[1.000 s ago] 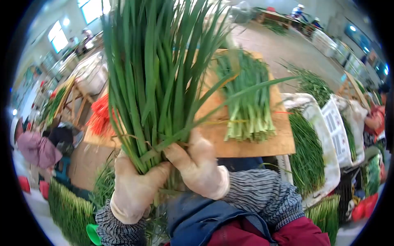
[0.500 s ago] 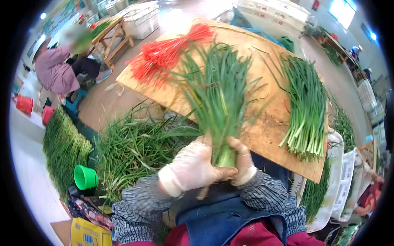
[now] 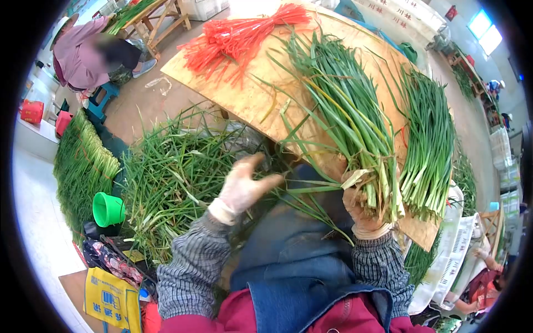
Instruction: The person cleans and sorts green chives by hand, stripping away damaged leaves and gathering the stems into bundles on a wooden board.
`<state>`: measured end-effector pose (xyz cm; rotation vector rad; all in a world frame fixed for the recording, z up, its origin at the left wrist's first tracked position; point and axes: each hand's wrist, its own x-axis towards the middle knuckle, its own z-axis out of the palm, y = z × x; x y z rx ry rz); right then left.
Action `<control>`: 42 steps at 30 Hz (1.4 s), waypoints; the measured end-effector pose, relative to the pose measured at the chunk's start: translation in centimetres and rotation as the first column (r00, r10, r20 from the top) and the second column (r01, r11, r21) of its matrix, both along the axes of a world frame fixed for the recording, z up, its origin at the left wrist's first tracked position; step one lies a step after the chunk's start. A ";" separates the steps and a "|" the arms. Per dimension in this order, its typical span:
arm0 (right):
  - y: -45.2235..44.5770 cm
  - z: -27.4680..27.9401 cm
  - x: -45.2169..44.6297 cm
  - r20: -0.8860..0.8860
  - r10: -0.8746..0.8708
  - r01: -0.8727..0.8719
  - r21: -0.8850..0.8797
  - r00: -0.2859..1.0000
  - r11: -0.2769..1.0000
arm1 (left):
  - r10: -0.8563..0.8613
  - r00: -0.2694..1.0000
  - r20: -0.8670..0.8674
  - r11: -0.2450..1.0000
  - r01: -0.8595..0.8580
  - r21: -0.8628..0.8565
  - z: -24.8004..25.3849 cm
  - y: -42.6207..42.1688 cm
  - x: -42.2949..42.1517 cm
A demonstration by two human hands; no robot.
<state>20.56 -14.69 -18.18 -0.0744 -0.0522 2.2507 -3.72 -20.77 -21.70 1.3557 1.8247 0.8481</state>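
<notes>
My right hand (image 3: 365, 213), in a pale glove, is wrapped round the root end of a bunch of green stalks (image 3: 355, 105), whose leaves lie over the wooden board (image 3: 250, 102). Some dry, yellowish leaves hang at the base of that bunch. Gloved too, my left hand (image 3: 244, 186) is off the bunch, its fingers apart and empty, beside a loose heap of green leaves (image 3: 172, 177). A few loose blades stretch between the two hands. To the right of the held bunch lies a second, neater bunch (image 3: 428, 144).
Red ties (image 3: 239, 39) lie at the board's far left. Stacked greens (image 3: 83, 172), a green cup (image 3: 108, 210) and a yellow bag (image 3: 112, 299) are at the left. A seated person (image 3: 83, 53) is at the upper left. White crates (image 3: 452, 261) stand at the right.
The held bunch has moved right and now rests on the board beside the other bunch. My left hand has let go of it and moved left, its fingers opened.
</notes>
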 end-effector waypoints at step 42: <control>-9.3 -3.3 -7.5 0.485 0.339 -0.321 -0.124 0.806 0.939 | -0.056 0.997 0.054 0.953 0.070 -0.294 5.8 4.9 -2.9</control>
